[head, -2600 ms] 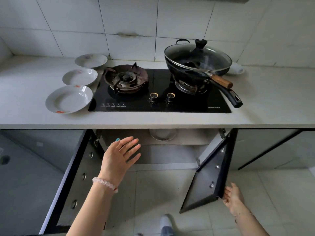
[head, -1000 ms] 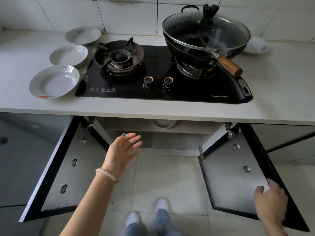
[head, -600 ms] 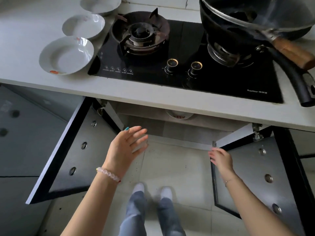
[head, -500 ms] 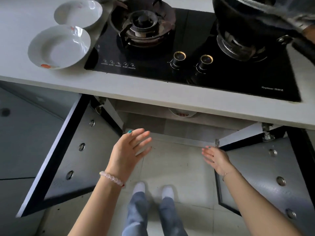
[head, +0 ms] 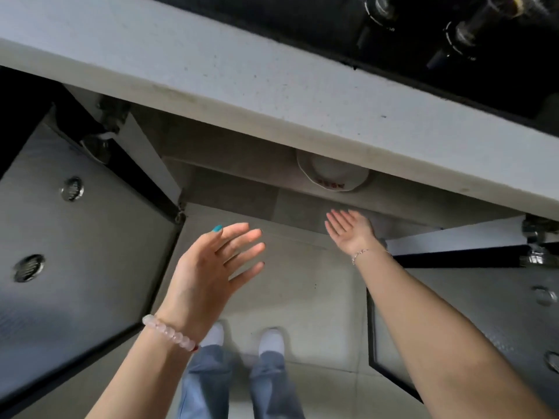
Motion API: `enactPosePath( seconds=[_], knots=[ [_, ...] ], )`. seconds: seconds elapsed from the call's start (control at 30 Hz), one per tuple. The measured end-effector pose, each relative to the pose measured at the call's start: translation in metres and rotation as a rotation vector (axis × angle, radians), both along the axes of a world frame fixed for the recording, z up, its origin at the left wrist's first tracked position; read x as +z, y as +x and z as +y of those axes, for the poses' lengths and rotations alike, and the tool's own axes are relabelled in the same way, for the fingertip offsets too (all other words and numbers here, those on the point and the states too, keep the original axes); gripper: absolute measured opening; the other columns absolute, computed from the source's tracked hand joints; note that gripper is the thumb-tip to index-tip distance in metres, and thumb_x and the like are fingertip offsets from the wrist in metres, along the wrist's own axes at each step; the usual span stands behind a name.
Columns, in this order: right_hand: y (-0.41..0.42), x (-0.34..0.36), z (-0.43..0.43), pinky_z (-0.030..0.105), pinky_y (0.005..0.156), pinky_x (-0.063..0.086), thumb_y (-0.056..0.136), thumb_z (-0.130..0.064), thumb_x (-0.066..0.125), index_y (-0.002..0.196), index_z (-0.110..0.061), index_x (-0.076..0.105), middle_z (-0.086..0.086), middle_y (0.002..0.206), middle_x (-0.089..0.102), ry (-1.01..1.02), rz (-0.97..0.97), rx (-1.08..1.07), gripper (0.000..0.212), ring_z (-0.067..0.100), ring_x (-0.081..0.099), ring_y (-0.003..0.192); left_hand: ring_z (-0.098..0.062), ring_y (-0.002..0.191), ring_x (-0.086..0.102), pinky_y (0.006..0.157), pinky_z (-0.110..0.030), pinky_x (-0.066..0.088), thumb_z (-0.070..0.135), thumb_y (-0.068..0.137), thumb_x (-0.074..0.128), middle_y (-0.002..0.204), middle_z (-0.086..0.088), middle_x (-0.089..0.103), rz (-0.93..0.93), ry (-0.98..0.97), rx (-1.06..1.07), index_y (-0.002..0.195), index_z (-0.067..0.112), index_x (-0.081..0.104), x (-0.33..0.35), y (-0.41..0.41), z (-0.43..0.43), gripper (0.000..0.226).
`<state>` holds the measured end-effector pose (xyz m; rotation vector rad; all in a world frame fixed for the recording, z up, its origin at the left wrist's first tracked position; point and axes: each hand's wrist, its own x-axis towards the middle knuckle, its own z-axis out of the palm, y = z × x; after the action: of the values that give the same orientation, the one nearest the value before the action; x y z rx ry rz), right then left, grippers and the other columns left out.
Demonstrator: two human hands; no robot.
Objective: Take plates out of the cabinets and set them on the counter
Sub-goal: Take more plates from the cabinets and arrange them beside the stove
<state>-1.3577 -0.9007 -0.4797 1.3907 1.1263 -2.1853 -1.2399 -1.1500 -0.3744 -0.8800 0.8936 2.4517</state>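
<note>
A white plate [head: 332,175] with a red mark on its rim lies inside the open cabinet, half hidden under the edge of the white counter [head: 272,89]. My right hand [head: 351,229] reaches into the cabinet just below the plate, palm up, fingers straight, a short gap from it. My left hand [head: 216,261] hovers lower and to the left, fingers spread and holding nothing. The plates on the counter are out of view.
Both cabinet doors stand wide open: the left door [head: 75,252] and the right door [head: 484,313]. The black hob [head: 423,34] with its knobs fills the top right. My feet [head: 242,340] stand on the tiled floor below.
The view has tipped down and closer to the cabinet, so the counter plates have left the picture. My right hand left the right door and moved in under the plate.
</note>
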Motion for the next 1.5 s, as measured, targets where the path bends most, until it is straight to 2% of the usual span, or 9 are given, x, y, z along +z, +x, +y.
enactPosePath(
  seconds=[0.17, 0.3, 0.47, 0.57, 0.63, 0.73, 1.03, 1.17, 1.5],
  knots=[
    [-0.032, -0.024, -0.009, 0.035, 0.104, 0.039, 0.102, -0.021, 0.033, 0.138, -0.004, 0.040, 0.009, 0.142, 0.047, -0.046, 0.062, -0.081, 0.041, 0.023, 0.045, 0.131, -0.022, 0.094, 0.069, 0.086, -0.043, 0.047, 0.031, 0.091, 0.035, 0.102, -0.008, 0.071, -0.023, 0.022, -0.003, 0.100, 0.012, 0.064, -0.031, -0.008, 0.005, 0.035],
    [-0.049, -0.044, -0.014, 0.034, 0.105, 0.039, 0.099, -0.019, 0.043, 0.132, -0.002, 0.046, 0.010, 0.140, 0.048, -0.058, 0.129, -0.108, 0.037, 0.021, 0.046, 0.130, -0.023, 0.099, 0.067, 0.087, -0.043, 0.048, 0.034, 0.081, 0.043, 0.105, -0.007, 0.071, 0.004, 0.031, -0.034, 0.100, 0.014, 0.065, -0.047, -0.013, 0.010, 0.036],
    [-0.064, -0.063, -0.025, 0.031, 0.103, 0.042, 0.095, -0.010, 0.051, 0.095, -0.006, 0.057, 0.010, 0.137, 0.052, -0.011, 0.156, -0.114, 0.007, 0.021, 0.049, 0.127, -0.025, 0.103, 0.066, 0.089, -0.044, 0.048, 0.035, 0.080, 0.046, 0.109, -0.008, 0.069, 0.016, 0.040, -0.052, 0.101, 0.014, 0.065, -0.063, -0.019, 0.014, 0.036],
    [-0.071, -0.069, -0.027, 0.030, 0.101, 0.044, 0.092, -0.002, 0.054, 0.088, -0.006, 0.056, 0.011, 0.116, 0.062, 0.011, 0.161, -0.187, 0.006, 0.023, 0.056, 0.118, -0.024, 0.103, 0.066, 0.088, -0.044, 0.048, 0.035, 0.080, 0.046, 0.109, -0.008, 0.069, -0.004, 0.045, -0.049, 0.100, 0.014, 0.065, -0.070, -0.018, 0.017, 0.035],
    [-0.074, -0.069, -0.028, 0.029, 0.104, 0.042, 0.090, 0.004, 0.054, 0.082, -0.003, 0.056, 0.008, 0.090, 0.063, 0.015, 0.172, -0.220, 0.011, 0.019, 0.062, 0.095, -0.024, 0.103, 0.066, 0.087, -0.043, 0.048, 0.035, 0.080, 0.045, 0.109, -0.008, 0.069, -0.010, 0.039, -0.055, 0.100, 0.014, 0.065, -0.071, -0.016, 0.018, 0.035],
    [-0.066, -0.067, -0.026, 0.030, 0.101, 0.045, 0.088, 0.009, 0.054, 0.080, -0.001, 0.057, 0.007, 0.074, 0.064, 0.062, 0.159, -0.220, 0.013, 0.016, 0.061, 0.077, -0.024, 0.102, 0.066, 0.087, -0.042, 0.049, 0.035, 0.078, 0.047, 0.108, -0.008, 0.069, -0.020, 0.031, -0.053, 0.102, 0.014, 0.065, -0.069, -0.011, 0.016, 0.036],
    [0.034, -0.032, -0.019, 0.028, 0.088, 0.051, 0.089, 0.009, 0.051, 0.089, -0.001, 0.059, 0.010, 0.087, 0.067, 0.052, 0.079, -0.099, 0.012, 0.017, 0.066, 0.081, -0.023, 0.100, 0.066, 0.085, -0.041, 0.049, 0.035, 0.074, 0.050, 0.106, -0.008, 0.070, -0.041, -0.082, -0.059, 0.104, 0.013, 0.064, -0.024, 0.008, 0.001, 0.039],
    [0.097, 0.003, -0.017, 0.020, 0.060, 0.057, 0.089, 0.007, 0.051, 0.090, -0.003, 0.061, 0.003, 0.070, 0.074, 0.091, 0.033, -0.010, 0.015, 0.011, 0.071, 0.065, -0.023, 0.098, 0.067, 0.085, -0.041, 0.049, 0.033, 0.079, 0.047, 0.107, -0.008, 0.070, -0.063, -0.083, -0.043, 0.105, 0.012, 0.064, 0.008, 0.029, -0.006, 0.038],
    [0.210, 0.142, -0.041, 0.022, 0.068, 0.057, 0.085, 0.003, 0.059, 0.099, -0.002, 0.068, 0.012, 0.093, 0.074, 0.078, 0.071, 0.080, 0.017, 0.020, 0.071, 0.088, -0.021, 0.089, 0.070, 0.083, -0.041, 0.047, 0.024, 0.095, 0.034, 0.100, -0.007, 0.072, -0.049, -0.144, -0.069, 0.104, 0.010, 0.062, 0.102, 0.078, -0.033, 0.033]
  ],
)
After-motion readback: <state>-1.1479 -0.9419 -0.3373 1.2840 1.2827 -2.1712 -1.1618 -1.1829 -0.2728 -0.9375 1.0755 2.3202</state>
